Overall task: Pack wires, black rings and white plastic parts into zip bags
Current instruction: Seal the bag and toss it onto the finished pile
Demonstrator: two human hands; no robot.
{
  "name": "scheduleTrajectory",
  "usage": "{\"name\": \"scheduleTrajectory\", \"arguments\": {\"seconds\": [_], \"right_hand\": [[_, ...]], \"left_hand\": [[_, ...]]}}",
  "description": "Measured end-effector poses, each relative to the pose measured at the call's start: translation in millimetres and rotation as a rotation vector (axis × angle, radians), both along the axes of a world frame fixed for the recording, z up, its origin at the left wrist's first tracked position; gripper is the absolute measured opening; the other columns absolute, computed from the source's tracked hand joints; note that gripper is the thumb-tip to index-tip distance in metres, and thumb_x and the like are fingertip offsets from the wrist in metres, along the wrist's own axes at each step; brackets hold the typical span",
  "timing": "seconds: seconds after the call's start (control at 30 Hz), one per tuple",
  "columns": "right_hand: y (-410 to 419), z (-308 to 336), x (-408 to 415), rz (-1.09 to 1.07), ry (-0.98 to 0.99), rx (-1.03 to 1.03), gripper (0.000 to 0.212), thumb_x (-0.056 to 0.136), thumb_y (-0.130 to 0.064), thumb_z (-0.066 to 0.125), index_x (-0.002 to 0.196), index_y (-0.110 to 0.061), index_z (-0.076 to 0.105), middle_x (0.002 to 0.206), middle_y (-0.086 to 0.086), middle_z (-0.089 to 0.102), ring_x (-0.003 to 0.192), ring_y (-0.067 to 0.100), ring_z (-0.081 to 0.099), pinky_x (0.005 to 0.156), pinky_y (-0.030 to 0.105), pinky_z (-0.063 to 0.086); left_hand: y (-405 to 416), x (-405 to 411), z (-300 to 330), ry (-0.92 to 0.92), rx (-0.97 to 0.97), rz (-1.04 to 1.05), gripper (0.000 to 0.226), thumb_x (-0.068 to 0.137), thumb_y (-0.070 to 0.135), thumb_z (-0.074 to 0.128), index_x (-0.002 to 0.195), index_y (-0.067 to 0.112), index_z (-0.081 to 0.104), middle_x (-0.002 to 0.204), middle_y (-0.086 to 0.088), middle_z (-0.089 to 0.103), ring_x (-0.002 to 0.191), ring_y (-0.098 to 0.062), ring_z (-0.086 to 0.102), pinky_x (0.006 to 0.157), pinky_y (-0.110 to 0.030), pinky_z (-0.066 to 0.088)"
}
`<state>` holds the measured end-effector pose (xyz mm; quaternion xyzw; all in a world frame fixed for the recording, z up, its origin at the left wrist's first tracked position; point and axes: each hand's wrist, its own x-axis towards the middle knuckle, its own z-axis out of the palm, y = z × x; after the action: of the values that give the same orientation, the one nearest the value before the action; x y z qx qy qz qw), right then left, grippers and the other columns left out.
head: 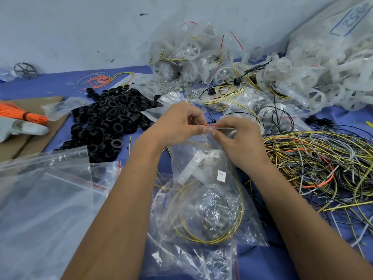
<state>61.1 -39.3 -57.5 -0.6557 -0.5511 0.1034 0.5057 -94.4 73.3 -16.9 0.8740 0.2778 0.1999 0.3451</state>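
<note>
A clear zip bag (210,201) hangs in front of me over the blue table, filled with a coiled yellow wire, a white plastic part and small bits. My left hand (179,124) pinches the bag's red zip strip at its top left. My right hand (236,136) pinches the same strip just to the right, fingertips almost meeting. A heap of black rings (113,118) lies left of my hands. Tangled yellow, black and grey wires (319,166) sprawl on the right. White plastic wheel parts (314,77) pile up at the back right.
Empty zip bags (40,199) are stacked at the lower left. Filled bags (187,55) lean against the wall at the back. An orange wire bundle (22,115) lies on cardboard at the far left, loose orange wires (99,80) behind the rings.
</note>
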Motion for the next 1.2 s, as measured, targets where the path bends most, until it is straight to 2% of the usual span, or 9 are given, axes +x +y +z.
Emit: {"name": "scheduleTrajectory", "arguments": {"seconds": [0.2, 0.37, 0.5, 0.7, 0.8, 0.87, 0.93, 1.07, 1.2], "right_hand": [[1.3, 0.0, 1.7, 0.086, 0.145, -0.008, 0.006, 0.088, -0.018, 0.077, 0.083, -0.019, 0.079, 0.069, -0.011, 0.067, 0.064, 0.001, 0.057, 0.062, 0.017, 0.042], [1.9, 0.2, 2.5, 0.065, 0.225, -0.032, 0.008, 0.089, -0.020, 0.077, 0.081, -0.020, 0.079, 0.066, -0.011, 0.067, 0.060, 0.001, 0.055, 0.059, 0.018, 0.043], [1.3, 1.2, 1.9, 0.034, 0.256, -0.034, 0.010, 0.089, -0.015, 0.075, 0.080, -0.018, 0.078, 0.070, -0.009, 0.072, 0.067, 0.001, 0.063, 0.067, 0.021, 0.049], [0.9, 1.4, 2.0, -0.033, 0.104, -0.039, 0.012, 0.089, -0.018, 0.076, 0.079, -0.024, 0.075, 0.071, -0.015, 0.070, 0.068, -0.008, 0.064, 0.062, 0.007, 0.043], [-0.3, -0.1, -0.3, -0.066, -0.062, 0.019, 0.006, 0.089, -0.016, 0.075, 0.084, -0.019, 0.077, 0.079, -0.009, 0.071, 0.080, 0.003, 0.066, 0.075, 0.023, 0.050], [-0.4, -0.3, -0.6, -0.105, -0.235, 0.034, 0.006, 0.089, -0.020, 0.075, 0.093, -0.018, 0.078, 0.091, -0.001, 0.070, 0.097, 0.022, 0.060, 0.087, 0.035, 0.045], [0.9, -1.4, 0.4, -0.111, -0.325, 0.029, 0.009, 0.089, -0.024, 0.075, 0.097, -0.020, 0.078, 0.095, 0.000, 0.069, 0.102, 0.027, 0.053, 0.089, 0.038, 0.041], [2.5, -2.3, 0.9, -0.074, -0.294, 0.056, 0.004, 0.088, -0.021, 0.076, 0.090, -0.019, 0.078, 0.087, -0.001, 0.067, 0.098, 0.027, 0.051, 0.085, 0.041, 0.043], [2.9, -1.8, 2.1, -0.089, -0.244, 0.090, 0.002, 0.085, -0.015, 0.078, 0.083, -0.016, 0.078, 0.083, 0.001, 0.068, 0.094, 0.029, 0.052, 0.084, 0.040, 0.041]], "left_hand": [[7.9, -12.0, 1.4, 0.020, -0.088, -0.010, 0.013, 0.090, 0.014, 0.079, 0.078, 0.012, 0.075, 0.059, 0.009, 0.060, 0.055, -0.002, 0.048, 0.055, -0.015, 0.038], [8.7, -13.1, 0.9, 0.008, -0.093, -0.015, 0.016, 0.089, 0.014, 0.080, 0.075, 0.018, 0.074, 0.068, -0.002, 0.064, 0.060, -0.008, 0.051, 0.057, -0.018, 0.039], [8.7, -10.9, 0.2, 0.003, -0.087, -0.010, 0.013, 0.088, 0.019, 0.082, 0.076, 0.015, 0.076, 0.071, -0.014, 0.065, 0.065, -0.013, 0.051, 0.061, -0.026, 0.039], [14.9, -15.1, -4.6, 0.010, -0.090, 0.031, 0.011, 0.088, 0.007, 0.079, 0.079, 0.012, 0.076, 0.075, -0.011, 0.072, 0.068, -0.014, 0.060, 0.070, -0.030, 0.046], [12.6, -13.1, -4.6, 0.029, -0.034, 0.038, 0.015, 0.087, 0.007, 0.080, 0.076, 0.016, 0.075, 0.078, -0.013, 0.074, 0.068, -0.012, 0.060, 0.071, -0.028, 0.048], [11.0, -10.6, -4.2, 0.034, 0.002, 0.043, 0.017, 0.086, 0.008, 0.081, 0.075, 0.018, 0.074, 0.077, -0.009, 0.073, 0.067, -0.010, 0.060, 0.069, -0.027, 0.048], [9.0, -7.2, -3.1, 0.029, 0.017, 0.035, 0.014, 0.086, 0.010, 0.081, 0.076, 0.017, 0.075, 0.077, -0.009, 0.073, 0.068, -0.011, 0.060, 0.070, -0.033, 0.050], [4.1, -3.0, 0.0, -0.001, 0.044, 0.037, 0.008, 0.085, 0.013, 0.083, 0.079, 0.014, 0.077, 0.081, -0.017, 0.072, 0.070, -0.016, 0.059, 0.072, -0.042, 0.053], [9.0, -13.0, 0.2, -0.059, -0.035, 0.065, 0.013, 0.085, 0.006, 0.082, 0.077, 0.011, 0.073, 0.069, -0.004, 0.068, 0.065, -0.011, 0.057, 0.066, -0.031, 0.046]]}}
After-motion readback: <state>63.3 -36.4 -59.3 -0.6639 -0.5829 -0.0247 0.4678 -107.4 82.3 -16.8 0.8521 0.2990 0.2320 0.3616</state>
